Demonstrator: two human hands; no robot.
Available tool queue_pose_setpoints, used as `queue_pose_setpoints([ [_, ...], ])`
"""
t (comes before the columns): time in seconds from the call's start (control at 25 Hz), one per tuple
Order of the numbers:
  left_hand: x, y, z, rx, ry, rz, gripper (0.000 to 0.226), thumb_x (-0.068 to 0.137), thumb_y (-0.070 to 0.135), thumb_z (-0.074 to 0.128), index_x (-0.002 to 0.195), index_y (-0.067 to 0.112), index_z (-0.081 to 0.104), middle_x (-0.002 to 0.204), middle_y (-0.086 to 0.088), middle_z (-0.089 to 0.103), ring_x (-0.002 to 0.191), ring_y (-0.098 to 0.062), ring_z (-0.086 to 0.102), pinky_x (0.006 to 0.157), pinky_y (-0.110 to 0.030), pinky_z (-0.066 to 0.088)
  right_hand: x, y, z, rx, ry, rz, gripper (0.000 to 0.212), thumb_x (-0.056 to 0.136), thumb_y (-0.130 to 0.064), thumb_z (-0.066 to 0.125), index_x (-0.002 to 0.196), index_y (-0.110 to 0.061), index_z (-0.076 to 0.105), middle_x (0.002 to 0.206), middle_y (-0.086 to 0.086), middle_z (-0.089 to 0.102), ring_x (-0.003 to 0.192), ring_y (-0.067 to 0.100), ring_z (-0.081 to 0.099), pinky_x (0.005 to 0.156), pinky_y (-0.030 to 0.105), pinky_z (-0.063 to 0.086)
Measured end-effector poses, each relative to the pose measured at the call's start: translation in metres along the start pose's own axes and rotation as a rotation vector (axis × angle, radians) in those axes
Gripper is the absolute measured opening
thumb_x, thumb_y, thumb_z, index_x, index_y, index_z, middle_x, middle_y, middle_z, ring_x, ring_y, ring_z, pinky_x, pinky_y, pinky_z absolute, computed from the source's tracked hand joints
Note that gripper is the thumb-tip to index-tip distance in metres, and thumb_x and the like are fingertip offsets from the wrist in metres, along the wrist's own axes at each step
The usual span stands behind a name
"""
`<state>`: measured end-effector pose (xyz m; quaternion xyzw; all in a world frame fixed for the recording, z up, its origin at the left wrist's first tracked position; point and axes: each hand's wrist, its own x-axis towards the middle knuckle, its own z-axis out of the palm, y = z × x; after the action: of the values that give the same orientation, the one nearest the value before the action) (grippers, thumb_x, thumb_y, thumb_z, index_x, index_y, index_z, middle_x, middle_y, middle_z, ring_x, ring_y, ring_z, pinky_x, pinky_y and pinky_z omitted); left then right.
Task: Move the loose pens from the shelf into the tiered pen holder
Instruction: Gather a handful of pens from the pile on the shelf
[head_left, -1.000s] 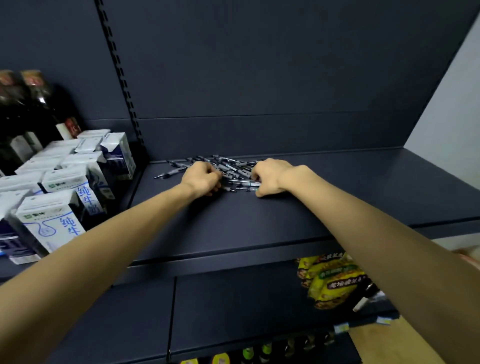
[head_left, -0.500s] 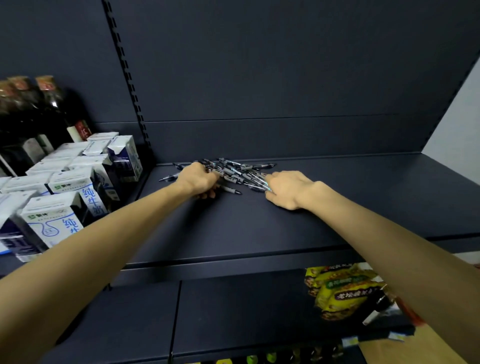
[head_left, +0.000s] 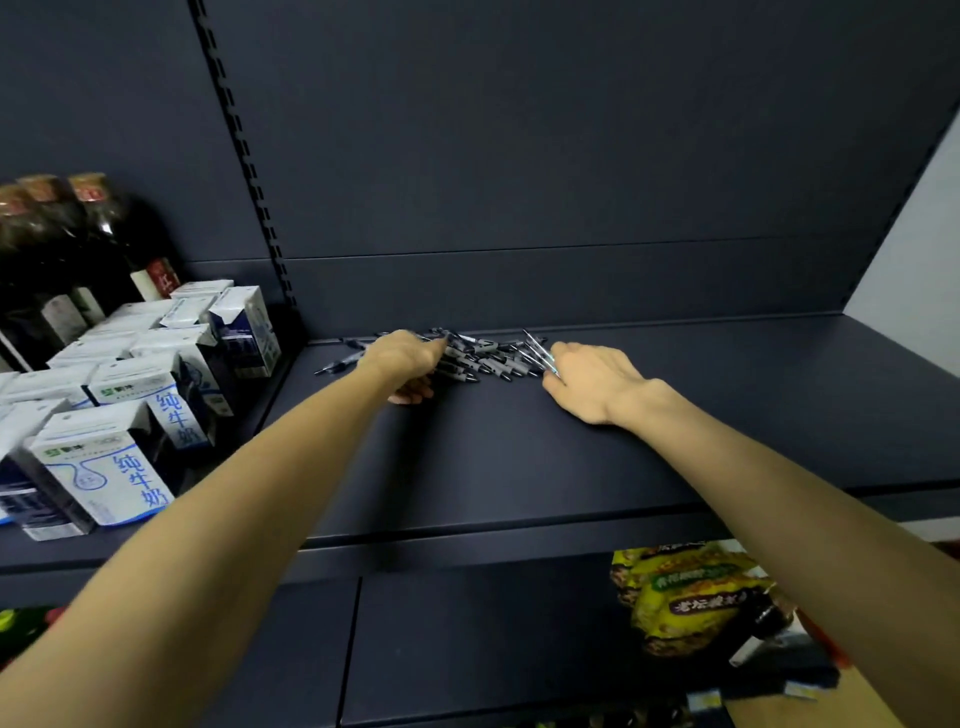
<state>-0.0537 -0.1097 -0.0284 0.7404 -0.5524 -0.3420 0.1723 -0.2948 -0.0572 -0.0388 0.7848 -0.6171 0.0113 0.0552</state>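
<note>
A heap of loose black-and-grey pens (head_left: 485, 358) lies near the back of the dark shelf (head_left: 519, 457). My left hand (head_left: 402, 361) covers the heap's left end, its fingers over several pens and the thumb tucked beneath; motion blur hides the fingertips. At the right end, my right hand (head_left: 589, 382) pinches a few pens (head_left: 537, 349), which stick up and to the left from its fingers. A couple of stray pens (head_left: 337, 364) lie to the left of my left hand. No tiered pen holder is in view.
White and blue milk cartons (head_left: 104, 415) fill the neighbouring shelf on the left, with dark bottles (head_left: 78, 244) behind them. Yellow snack bags (head_left: 691, 592) sit on the lower shelf at the right. A slotted upright (head_left: 244, 156) divides the back panel.
My hands have drawn apart: the right one slid right, lifting a few pens from the heap. The left one stays on the heap's left end. The view has tilted slightly upward.
</note>
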Motion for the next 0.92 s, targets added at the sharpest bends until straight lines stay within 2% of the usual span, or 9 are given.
queue_pose_setpoints([
  [0.12, 0.0, 0.011, -0.002, 0.109, -0.073, -0.108, 0.086, 0.096, 0.081, 0.033, 0.09, 0.002, 0.068, 0.056, -0.009, 0.071, 0.057, -0.023, 0.066, 0.051, -0.027, 0.048, 0.006, 0.006, -0.002, 0.045, 0.075, 0.03, 0.027, 0.107, -0.032, 0.036, 0.108, -0.009, 0.049, 0.122, 0.014, 0.06, 0.11, 0.034, 0.058, 0.084, 0.04, 0.041],
  [0.2, 0.001, 0.019, -0.003, 0.217, -0.084, -0.136, 0.096, 0.092, 0.087, 0.029, 0.094, 0.0, 0.071, 0.056, -0.009, 0.072, 0.054, -0.022, 0.068, 0.053, -0.027, 0.05, 0.014, 0.007, -0.004, 0.134, 0.127, 0.037, 0.031, 0.108, -0.032, 0.035, 0.116, -0.007, 0.052, 0.127, 0.014, 0.056, 0.117, 0.033, 0.051, 0.091, 0.042, 0.041],
  [0.28, 0.002, 0.025, -0.002, 0.265, -0.069, -0.135, 0.1, 0.089, 0.089, 0.029, 0.097, 0.0, 0.074, 0.061, -0.009, 0.074, 0.056, -0.021, 0.071, 0.055, -0.027, 0.052, 0.023, 0.004, -0.005, 0.279, 0.095, 0.062, 0.033, 0.109, -0.032, 0.034, 0.12, -0.006, 0.051, 0.132, 0.014, 0.054, 0.123, 0.033, 0.047, 0.096, 0.042, 0.039],
  [0.44, 0.006, 0.021, -0.002, 0.265, -0.005, -0.094, 0.094, 0.088, 0.088, 0.037, 0.088, 0.003, 0.076, 0.069, -0.008, 0.077, 0.065, -0.022, 0.076, 0.058, -0.026, 0.055, 0.042, -0.004, -0.005, 0.396, -0.006, 0.093, 0.032, 0.109, -0.034, 0.032, 0.118, -0.008, 0.049, 0.131, 0.015, 0.056, 0.118, 0.037, 0.052, 0.085, 0.038, 0.034],
  [0.56, 0.01, 0.014, -0.003, 0.23, 0.0, -0.081, 0.089, 0.089, 0.087, 0.039, 0.084, 0.006, 0.076, 0.068, -0.006, 0.077, 0.062, -0.022, 0.075, 0.053, -0.025, 0.053, 0.053, -0.007, -0.002, 0.43, -0.043, 0.1, 0.027, 0.108, -0.036, 0.031, 0.107, -0.013, 0.044, 0.127, 0.017, 0.058, 0.109, 0.039, 0.056, 0.08, 0.038, 0.035],
  [0.64, 0.014, 0.011, -0.003, 0.205, 0.01, -0.056, 0.083, 0.092, 0.083, 0.042, 0.082, 0.008, 0.075, 0.064, -0.004, 0.076, 0.06, -0.022, 0.074, 0.054, -0.026, 0.054, 0.057, -0.011, -0.001, 0.44, -0.051, 0.102, 0.025, 0.108, -0.035, 0.031, 0.109, -0.013, 0.044, 0.127, 0.018, 0.059, 0.107, 0.038, 0.056, 0.08, 0.038, 0.035],
  [0.76, 0.023, 0.002, -0.003, 0.169, 0.038, -0.02, 0.066, 0.092, 0.074, 0.057, 0.082, 0.01, 0.072, 0.055, 0.0, 0.072, 0.057, -0.02, 0.07, 0.056, -0.025, 0.054, 0.057, -0.021, 0.0, 0.332, -0.018, 0.064, 0.034, 0.109, -0.032, 0.03, 0.123, -0.008, 0.049, 0.134, 0.016, 0.057, 0.119, 0.037, 0.053, 0.088, 0.041, 0.036],
  [0.92, 0.031, -0.006, -0.005, 0.101, 0.0, -0.027, 0.055, 0.08, 0.067, 0.076, 0.081, 0.013, 0.072, 0.056, 0.001, 0.071, 0.049, -0.015, 0.066, 0.052, -0.023, 0.049, 0.055, -0.031, 0.008, 0.243, -0.017, 0.072, 0.041, 0.109, -0.031, 0.031, 0.135, -0.005, 0.048, 0.141, 0.017, 0.052, 0.129, 0.035, 0.048, 0.103, 0.044, 0.037],
])
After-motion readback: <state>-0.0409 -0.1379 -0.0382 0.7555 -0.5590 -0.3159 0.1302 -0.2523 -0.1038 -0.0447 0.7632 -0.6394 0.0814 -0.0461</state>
